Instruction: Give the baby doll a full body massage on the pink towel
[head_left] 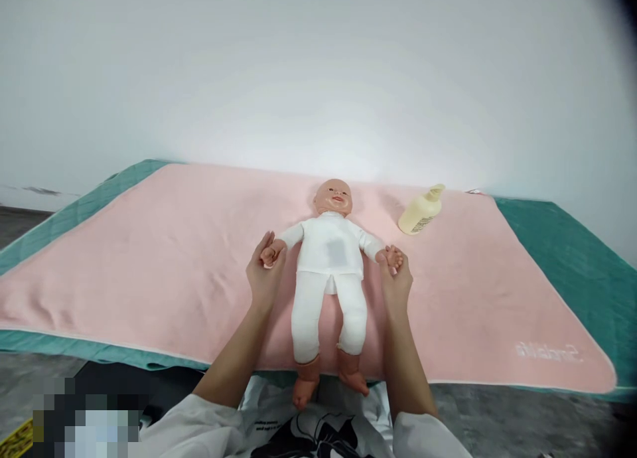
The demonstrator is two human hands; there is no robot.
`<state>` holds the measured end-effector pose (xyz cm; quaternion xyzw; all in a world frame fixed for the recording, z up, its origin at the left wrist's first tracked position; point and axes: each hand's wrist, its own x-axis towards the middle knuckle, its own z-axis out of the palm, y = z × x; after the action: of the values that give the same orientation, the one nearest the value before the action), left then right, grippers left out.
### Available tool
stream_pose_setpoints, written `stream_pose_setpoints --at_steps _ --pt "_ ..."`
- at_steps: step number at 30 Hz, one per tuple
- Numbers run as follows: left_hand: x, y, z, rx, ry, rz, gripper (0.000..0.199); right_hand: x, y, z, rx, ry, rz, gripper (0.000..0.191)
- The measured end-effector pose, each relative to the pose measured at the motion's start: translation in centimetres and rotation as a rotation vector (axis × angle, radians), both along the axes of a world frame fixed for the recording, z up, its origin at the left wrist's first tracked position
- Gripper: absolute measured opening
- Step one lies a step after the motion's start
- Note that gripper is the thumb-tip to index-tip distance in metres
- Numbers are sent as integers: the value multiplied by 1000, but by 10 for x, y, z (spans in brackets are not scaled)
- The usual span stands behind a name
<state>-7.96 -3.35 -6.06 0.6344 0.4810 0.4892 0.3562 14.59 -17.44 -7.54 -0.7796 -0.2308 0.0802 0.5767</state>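
Note:
A baby doll (331, 242) in a white top and white trousers lies on its back, head away from me. Its bare feet hang over the front edge of the pink blanket (199, 245). My left hand (263, 272) is closed around the doll's hand on the left, thumb on top. On the other side my right hand (397, 279) grips the doll's other hand, whose small fingers show above my thumb. Both doll arms are spread out from its body. A pale yellow pump bottle (421, 211) lies tilted on the blanket, beyond my right hand.
Under the pink blanket a green quilted cover (572, 265) sticks out at both sides. A white wall (318, 79) rises behind the table. At the lower left are a black surface (134, 391) and a blurred-out patch.

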Motion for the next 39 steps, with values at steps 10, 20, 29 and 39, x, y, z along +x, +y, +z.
stream_pose_setpoints --at_steps 10,20,29,39 --pt "-40 -23 -23 -174 397 -62 86 -17 -41 -38 -240 -430 131 51" --pt "-42 -22 -13 -208 321 -117 85 -17 -42 -43 -332 -565 112 45" --pt "-36 1 10 -12 -180 -41 81 5 -35 12 -251 -336 -87 55" --pt "33 93 38 208 -374 67 58 64 57 54 -17 -333 15 57"
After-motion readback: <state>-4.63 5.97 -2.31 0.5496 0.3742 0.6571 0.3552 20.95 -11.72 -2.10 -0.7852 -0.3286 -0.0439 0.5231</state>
